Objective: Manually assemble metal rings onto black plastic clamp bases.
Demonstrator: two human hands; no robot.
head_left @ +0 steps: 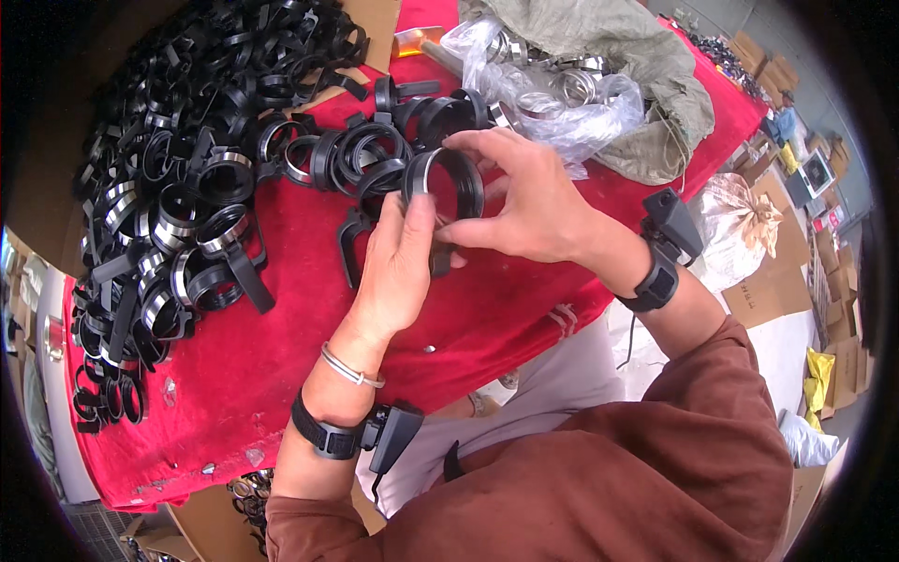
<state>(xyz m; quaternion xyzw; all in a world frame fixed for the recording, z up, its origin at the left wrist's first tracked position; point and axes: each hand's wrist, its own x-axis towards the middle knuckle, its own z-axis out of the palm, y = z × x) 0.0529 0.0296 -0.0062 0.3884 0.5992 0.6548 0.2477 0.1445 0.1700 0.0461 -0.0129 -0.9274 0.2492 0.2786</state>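
Between my two hands is a black ring with a silver metal band (pixel 465 176), tilted so that its opening faces me and the red cloth shows through. My left hand (pixel 399 258) grips its near left side, thumb up against the band. Curled around the right side is my right hand (pixel 536 201), index finger over the top and thumb low. A black handle-like part shows below, partly hidden by my fingers. Just beyond the held ring, several similar black rings (pixel 372 150) lie on the red cloth. A black handled piece (pixel 349 245) lies left of my left hand.
A large heap of black handled rings (pixel 201 140) covers the left of the red table cloth (pixel 309 328). At the back, silver metal rings (pixel 576 87) lie in clear plastic on a grey-green sack (pixel 646 84). Cardboard boxes (pixel 777 75) stand at the right.
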